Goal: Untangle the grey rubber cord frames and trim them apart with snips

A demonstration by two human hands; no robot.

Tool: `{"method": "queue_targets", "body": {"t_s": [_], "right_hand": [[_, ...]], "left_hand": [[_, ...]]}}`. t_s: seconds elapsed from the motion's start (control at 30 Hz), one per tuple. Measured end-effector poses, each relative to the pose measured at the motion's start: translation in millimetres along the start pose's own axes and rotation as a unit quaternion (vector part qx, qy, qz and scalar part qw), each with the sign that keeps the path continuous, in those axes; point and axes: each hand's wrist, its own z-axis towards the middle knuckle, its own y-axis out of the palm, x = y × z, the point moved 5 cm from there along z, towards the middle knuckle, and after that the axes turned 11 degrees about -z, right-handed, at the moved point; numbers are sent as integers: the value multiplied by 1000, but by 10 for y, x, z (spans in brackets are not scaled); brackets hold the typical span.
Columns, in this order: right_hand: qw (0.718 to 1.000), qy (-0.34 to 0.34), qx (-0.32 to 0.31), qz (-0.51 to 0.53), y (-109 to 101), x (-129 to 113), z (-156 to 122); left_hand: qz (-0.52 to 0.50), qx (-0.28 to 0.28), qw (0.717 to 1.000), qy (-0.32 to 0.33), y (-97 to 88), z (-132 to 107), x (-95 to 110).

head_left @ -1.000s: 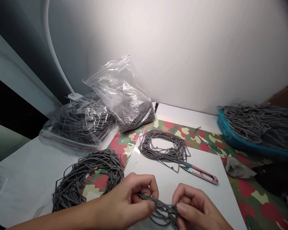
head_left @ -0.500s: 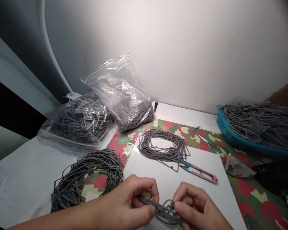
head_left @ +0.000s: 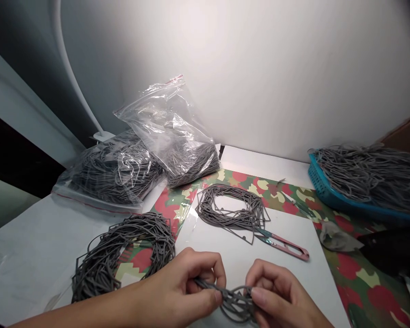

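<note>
Lying nearest on the white counter (head_left: 30, 237), over a glossy red, green and cream patterned cover (head_left: 348, 269), is a smooth white sheet (head_left: 310, 278). To its left sits a thick dark grey ring of thin, tangled bands (head_left: 100, 266); on the sheet's far part rests a flatter grey ring of angular bands (head_left: 232, 222), with thread snips with a pinkish-red handle (head_left: 275, 238) touching its right edge. Farther right is a blue plastic basket with a perforated wall (head_left: 319, 182), heaped with grey strands (head_left: 369, 173). Toward the back left, two clear plastic zip bags (head_left: 123, 171) filled with grey bands lean together beside a curved white stem (head_left: 66, 59), before a plain pale wall (head_left: 259, 68).

The person's left forearm enters from the lower left, and the left hand (head_left: 191, 287) is turned inward, fingers curled and thumb pressed toward the index finger. The right hand (head_left: 276, 291) comes from the lower right, nearly closed, thumb and forefinger pinched together.

Between them, above the sheet, hangs a small looped bundle of slim grey bands (head_left: 237, 304): the left grips one end, the right the opposite end.
</note>
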Motion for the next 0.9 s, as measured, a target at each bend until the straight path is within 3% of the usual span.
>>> {"method": "queue_targets", "body": {"t_s": [0.9], "right_hand": [[1000, -16, 19, 20, 19, -50, -42]], "left_hand": [[-4, -3, 1000, -17, 9, 1, -12]]}}
